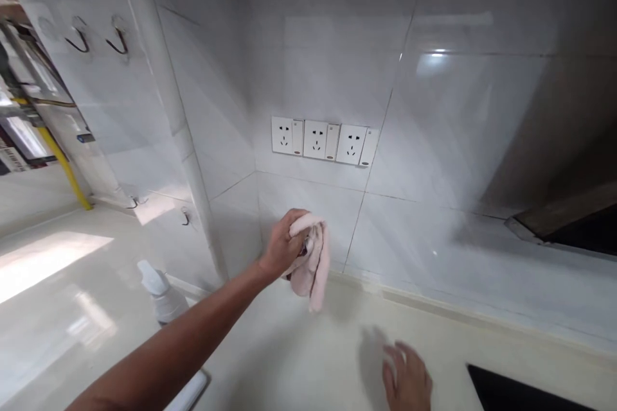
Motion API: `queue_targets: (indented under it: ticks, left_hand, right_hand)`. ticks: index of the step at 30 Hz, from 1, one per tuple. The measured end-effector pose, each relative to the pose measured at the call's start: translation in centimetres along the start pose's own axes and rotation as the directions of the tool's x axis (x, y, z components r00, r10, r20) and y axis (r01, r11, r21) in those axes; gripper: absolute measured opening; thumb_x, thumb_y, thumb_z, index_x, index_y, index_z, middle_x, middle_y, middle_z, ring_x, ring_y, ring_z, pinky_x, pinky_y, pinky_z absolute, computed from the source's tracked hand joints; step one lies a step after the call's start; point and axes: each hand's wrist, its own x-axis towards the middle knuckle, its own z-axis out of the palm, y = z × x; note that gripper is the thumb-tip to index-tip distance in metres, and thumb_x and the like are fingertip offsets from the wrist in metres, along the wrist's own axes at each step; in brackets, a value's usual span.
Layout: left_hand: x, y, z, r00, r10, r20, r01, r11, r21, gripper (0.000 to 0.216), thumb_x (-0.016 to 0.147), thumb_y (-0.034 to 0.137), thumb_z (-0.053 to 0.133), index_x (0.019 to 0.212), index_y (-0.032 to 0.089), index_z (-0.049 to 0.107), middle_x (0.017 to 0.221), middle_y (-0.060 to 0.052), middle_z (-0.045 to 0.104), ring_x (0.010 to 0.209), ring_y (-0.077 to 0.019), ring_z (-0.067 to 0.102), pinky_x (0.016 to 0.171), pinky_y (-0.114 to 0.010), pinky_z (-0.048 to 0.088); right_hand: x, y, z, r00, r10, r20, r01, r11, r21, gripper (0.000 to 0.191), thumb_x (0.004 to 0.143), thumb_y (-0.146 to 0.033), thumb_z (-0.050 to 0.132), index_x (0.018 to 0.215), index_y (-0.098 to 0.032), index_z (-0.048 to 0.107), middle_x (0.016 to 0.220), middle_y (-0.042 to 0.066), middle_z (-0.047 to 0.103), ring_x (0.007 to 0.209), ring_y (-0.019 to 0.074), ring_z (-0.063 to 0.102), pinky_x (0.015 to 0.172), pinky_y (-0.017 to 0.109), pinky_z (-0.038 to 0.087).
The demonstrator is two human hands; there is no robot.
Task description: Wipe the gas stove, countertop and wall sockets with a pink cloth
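Observation:
My left hand (283,247) is closed around a crumpled pale pink cloth (318,263) in the middle of the head view. Folds of the cloth hang down over the back of the counter, close to the tiled wall. Something small and dark shows among the folds by my fingers, too unclear to name. My right hand (409,377) is low in the view over the pale counter (299,359), its fingers apart and slightly bent, with nothing in it. Above the cloth, three white wall sockets (318,140) with switches sit in a row on the grey tiles.
A spray bottle (166,295) stands left of my forearm, which partly covers it. Hooks (118,38) are fixed to the side wall, and a yellow pipe (62,164) runs down at far left. A black panel (515,392) lies at lower right; a dark hood-like edge (573,218) juts in at right.

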Motion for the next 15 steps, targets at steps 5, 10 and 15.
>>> queue_targets:
  ticks: [5, 10, 15]
  left_hand:
    - [7.9, 2.4, 1.0, 0.986, -0.168, -0.008, 0.168, 0.979, 0.112, 0.016, 0.087, 0.032, 0.065, 0.101, 0.024, 0.066, 0.100, -0.002, 0.073, 0.093, -0.0178, 0.068, 0.088, -0.031, 0.054]
    - [13.7, 4.2, 1.1, 0.975, -0.222, -0.023, 0.221, 0.945, 0.242, 0.022, 0.091, 0.044, 0.065, 0.103, 0.026, 0.064, 0.097, -0.003, 0.072, 0.090, -0.0216, 0.067, 0.080, -0.033, 0.052]
    - [17.2, 5.1, 1.5, 0.971, -0.238, 0.008, 0.211, 0.874, 0.438, 0.029, 0.094, 0.052, 0.063, 0.107, 0.026, 0.061, 0.097, -0.004, 0.072, 0.091, -0.0257, 0.067, 0.079, -0.036, 0.049]
  right_hand:
    - [24.5, -3.9, -7.3, 0.900, -0.254, -0.353, 0.272, 0.962, 0.002, 0.036, 0.103, -0.036, 0.047, 0.129, -0.018, 0.066, 0.149, 0.022, 0.054, 0.147, 0.0371, 0.046, 0.113, 0.059, 0.044]
    - [42.4, -6.8, -13.8, 0.776, -0.410, -0.480, 0.363, 0.912, -0.192, 0.057, 0.103, -0.037, 0.046, 0.158, -0.021, 0.044, 0.171, 0.016, 0.032, 0.163, 0.0350, 0.019, 0.128, 0.064, 0.019]
    - [47.4, -5.3, -12.7, 0.783, -0.440, -0.439, 0.363, 0.897, -0.253, 0.069, 0.101, -0.044, 0.044, 0.167, -0.023, 0.031, 0.177, 0.012, 0.022, 0.165, 0.0358, 0.009, 0.129, 0.068, 0.007]
